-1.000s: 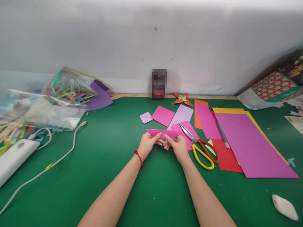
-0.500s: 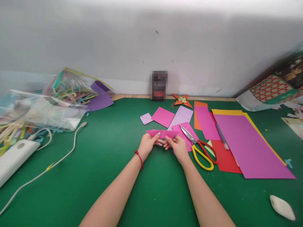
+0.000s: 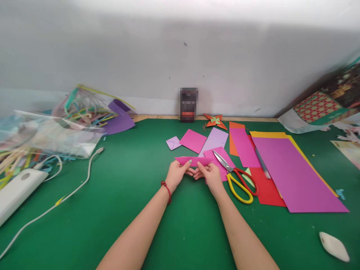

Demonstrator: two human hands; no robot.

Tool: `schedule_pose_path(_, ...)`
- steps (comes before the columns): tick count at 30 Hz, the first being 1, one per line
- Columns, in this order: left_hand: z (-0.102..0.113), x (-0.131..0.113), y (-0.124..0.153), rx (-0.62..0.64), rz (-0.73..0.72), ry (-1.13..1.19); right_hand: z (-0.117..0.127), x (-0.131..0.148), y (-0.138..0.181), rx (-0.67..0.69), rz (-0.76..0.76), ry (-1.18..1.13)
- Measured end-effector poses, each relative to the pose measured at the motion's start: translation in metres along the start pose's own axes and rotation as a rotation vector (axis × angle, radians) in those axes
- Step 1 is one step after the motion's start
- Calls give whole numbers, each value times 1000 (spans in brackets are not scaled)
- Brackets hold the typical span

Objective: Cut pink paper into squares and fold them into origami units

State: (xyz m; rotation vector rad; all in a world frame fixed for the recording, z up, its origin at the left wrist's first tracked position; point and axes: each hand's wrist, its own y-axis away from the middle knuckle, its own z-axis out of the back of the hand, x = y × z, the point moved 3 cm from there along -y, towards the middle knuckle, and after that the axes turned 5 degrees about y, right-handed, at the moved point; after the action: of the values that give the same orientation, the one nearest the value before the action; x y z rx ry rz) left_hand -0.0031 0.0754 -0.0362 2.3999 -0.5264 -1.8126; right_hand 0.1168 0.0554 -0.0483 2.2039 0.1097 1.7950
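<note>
A folded piece of pink paper [image 3: 194, 161] is held level between my two hands, above the green table. My left hand [image 3: 177, 174] pinches its left part, thumb on top and fingers beneath. On the right part, my right hand [image 3: 210, 176] grips it the same way. Just right of my right hand lie scissors [image 3: 233, 170] with red and yellow handles, their blades resting on pink paper [image 3: 221, 153]. Beyond my hands are a pink square [image 3: 193, 141], a small folded lilac paper [image 3: 173, 143] and a lilac strip [image 3: 215, 139].
Purple sheets [image 3: 298, 176] over yellow ones, a red sheet [image 3: 271, 193] and a pen [image 3: 262, 163] lie right. An orange paper pinwheel [image 3: 215, 120] sits by the wall. Left are a white power bank [image 3: 22, 187], a cable [image 3: 75, 190] and a plastic bag [image 3: 75, 140] of paper strips.
My thumbs have shifted slightly along the pink paper, which now looks flatter along its top edge. Both hands keep their hold. The whole view has tilted slightly.
</note>
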Motion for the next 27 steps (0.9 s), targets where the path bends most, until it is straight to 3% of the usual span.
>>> schedule_pose_path(6, -1, -4, 3, -81, -137, -219, 3, 2, -1, 58, 5, -65)
schedule_pose_path(10, -2, -1, 1, 78, -85, -313, 3, 2, -1, 108, 10, -67)
schedule_pose_path(27, 1, 2, 0, 159, -40, -142, -4, 5, 1, 148, 227, 44)
